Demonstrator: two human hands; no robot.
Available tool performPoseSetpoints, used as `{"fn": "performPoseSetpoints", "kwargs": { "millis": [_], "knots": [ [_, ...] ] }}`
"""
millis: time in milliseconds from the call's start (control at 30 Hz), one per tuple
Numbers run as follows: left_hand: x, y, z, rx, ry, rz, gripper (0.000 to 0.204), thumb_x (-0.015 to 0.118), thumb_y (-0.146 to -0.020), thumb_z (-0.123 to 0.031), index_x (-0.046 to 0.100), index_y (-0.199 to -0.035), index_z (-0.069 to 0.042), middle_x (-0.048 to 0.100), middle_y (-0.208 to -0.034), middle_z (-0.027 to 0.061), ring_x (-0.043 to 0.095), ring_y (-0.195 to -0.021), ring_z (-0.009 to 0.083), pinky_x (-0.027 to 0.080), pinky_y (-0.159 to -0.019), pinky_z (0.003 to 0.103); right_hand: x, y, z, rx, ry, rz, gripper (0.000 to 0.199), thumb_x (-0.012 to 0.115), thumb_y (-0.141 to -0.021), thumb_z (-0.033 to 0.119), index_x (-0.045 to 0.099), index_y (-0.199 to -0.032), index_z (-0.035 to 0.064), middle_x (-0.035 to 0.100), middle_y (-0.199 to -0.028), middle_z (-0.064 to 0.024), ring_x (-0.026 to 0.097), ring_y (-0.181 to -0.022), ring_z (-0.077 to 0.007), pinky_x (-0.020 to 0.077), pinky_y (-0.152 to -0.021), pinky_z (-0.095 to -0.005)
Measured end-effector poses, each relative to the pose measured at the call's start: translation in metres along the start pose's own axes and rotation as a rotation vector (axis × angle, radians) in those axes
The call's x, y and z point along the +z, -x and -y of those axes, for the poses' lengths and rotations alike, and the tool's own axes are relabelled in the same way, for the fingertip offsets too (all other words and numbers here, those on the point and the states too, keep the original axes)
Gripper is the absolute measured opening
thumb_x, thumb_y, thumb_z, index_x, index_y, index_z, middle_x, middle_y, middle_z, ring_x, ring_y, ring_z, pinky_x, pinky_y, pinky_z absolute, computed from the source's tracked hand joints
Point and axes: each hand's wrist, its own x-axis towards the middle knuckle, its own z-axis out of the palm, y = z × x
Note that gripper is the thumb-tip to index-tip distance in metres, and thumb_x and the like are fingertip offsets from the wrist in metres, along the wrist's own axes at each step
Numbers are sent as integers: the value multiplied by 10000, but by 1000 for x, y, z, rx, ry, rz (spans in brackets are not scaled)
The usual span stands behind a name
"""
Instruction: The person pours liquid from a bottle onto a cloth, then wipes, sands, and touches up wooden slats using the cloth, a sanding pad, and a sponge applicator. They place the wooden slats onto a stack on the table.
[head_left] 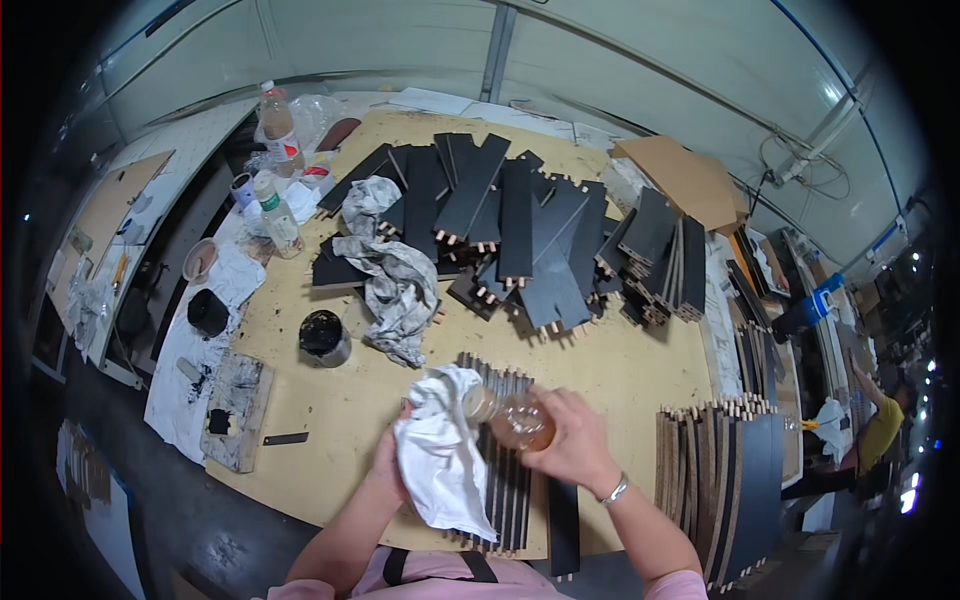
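My left hand [391, 462] grips a white cloth [440, 465] that hangs down in folds. In my right hand [578, 440] is a clear plastic bottle [522, 424] with some amber liquid in it. The bottle is tipped sideways, its neck pointing left at the cloth's upper part; whether they touch I cannot tell. Below both hands, a row of dark narrow boards [508, 505] stands on edge, with wooden dowels sticking out of the ends. One more dark board [563, 530] lies to the right of this row.
Black boards with dowels [515, 215] are piled at the table's [640, 375] back. Stained rags [395, 290] and an open black-smeared can [325, 338] are left of centre. Bottles [278, 215] stand at the far left. More boards [715, 480] stand at right. A person [878, 430] is at far right.
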Motion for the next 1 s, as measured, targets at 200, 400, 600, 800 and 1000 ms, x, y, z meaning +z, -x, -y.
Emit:
{"fn": "performPoseSetpoints", "kwargs": {
  "millis": [200,400,600,800,1000],
  "knots": [
    [72,11,45,160,-680,80,424,681,-1102,-62,584,-1510,6,741,-1374,131,736,-1244,224,621,-1051,409,-6,32,18,140,21,90,851,938,-612,281,713,-1415,114,694,-1068,-124,715,-1034,-342,608,-864,-455],
    [69,9,52,49,-333,14,311,576,-1156,-87,623,-1450,4,778,-1240,138,803,-1081,268,661,-967,435,-37,46,7,65,270,2,789,911,-600,224,732,-1367,176,644,-1017,-96,680,-964,-316,581,-793,-461],
    [61,6,63,23,-258,21,370,545,-1164,-83,566,-1526,-12,754,-1318,148,784,-1163,281,653,-1013,449,-51,50,6,58,438,53,638,867,-665,183,722,-1286,185,631,-1004,-94,659,-962,-318,562,-779,-479],
    [55,1,62,64,-306,26,413,579,-1151,-131,552,-1528,34,732,-1396,198,773,-1225,337,634,-1079,506,-57,41,6,45,508,78,553,819,-723,138,708,-1264,159,646,-995,-99,660,-952,-324,551,-798,-466],
    [49,-2,54,57,-284,5,393,588,-1152,-137,583,-1505,37,742,-1386,196,777,-1217,323,638,-1064,485,-58,29,5,32,520,106,548,805,-712,124,715,-1252,141,657,-986,-89,670,-961,-312,553,-818,-453]
  ]
}}
